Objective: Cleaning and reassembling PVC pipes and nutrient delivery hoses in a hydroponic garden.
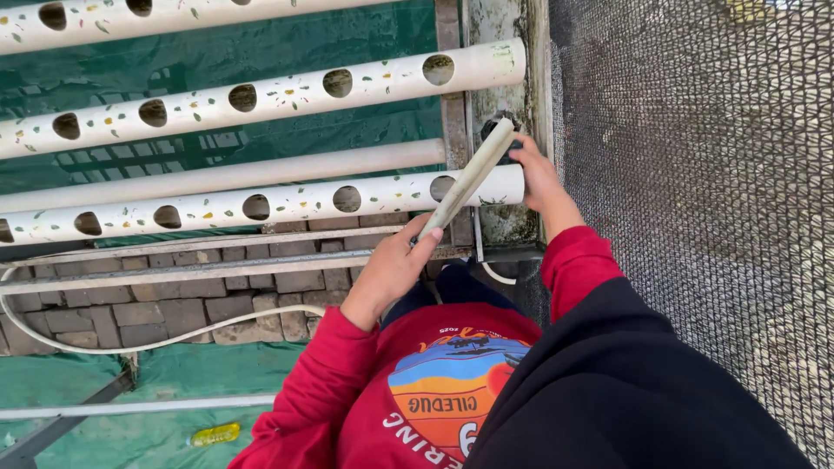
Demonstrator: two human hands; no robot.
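Note:
My left hand (391, 269) grips the lower end of a short pale pipe piece (467, 178), which slants up to the right. Its upper end meets the end of a long white pipe with round holes (261, 205), near a grimy vertical post (508, 113). My right hand (540, 178) rests at that pipe end, fingers against the post by the slanted piece's top; whether it grips anything is hidden. Red sleeves cover both arms.
More white holed pipes (261, 95) lie in parallel rows on a metal frame over green sheeting (217, 56). Below are grey paving bricks (174, 308) and a white hose (156, 343). A black mesh net (695, 174) hangs on the right. A yellow bottle (215, 433) lies below.

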